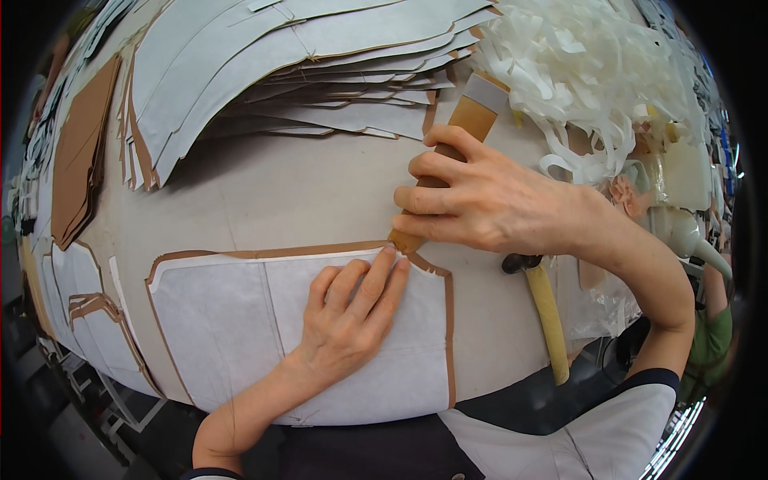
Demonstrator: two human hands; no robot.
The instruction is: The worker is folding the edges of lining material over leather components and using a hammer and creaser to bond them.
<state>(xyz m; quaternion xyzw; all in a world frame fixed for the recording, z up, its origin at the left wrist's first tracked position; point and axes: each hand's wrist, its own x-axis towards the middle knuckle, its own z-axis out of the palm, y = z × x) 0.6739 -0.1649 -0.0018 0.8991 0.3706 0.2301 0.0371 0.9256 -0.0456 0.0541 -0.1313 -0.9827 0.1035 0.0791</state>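
Note:
A pale panel (216,320) with brown edges lies flat in front of me, a narrow white strip along its far edge. My left hand (352,308) rests on it palm down, fingers stretched toward the notched far edge. My right hand (488,196) is closed round a flat brown wooden tool (474,118) with a pale grey band near its upper end. The tool slants, its lower end at the panel's far edge beside my left fingertips. Whether that end touches the panel I cannot tell. A hammer (546,316) with a yellow-wrapped handle lies right of the panel.
Behind the panel stands a big layered stack of pale, brown-edged pieces (216,48). Brown sheets (84,152) lie at the left, above smaller pale pieces (76,280). A tangled heap of white strips (584,64) fills the back right, near clear plastic wrap (604,296).

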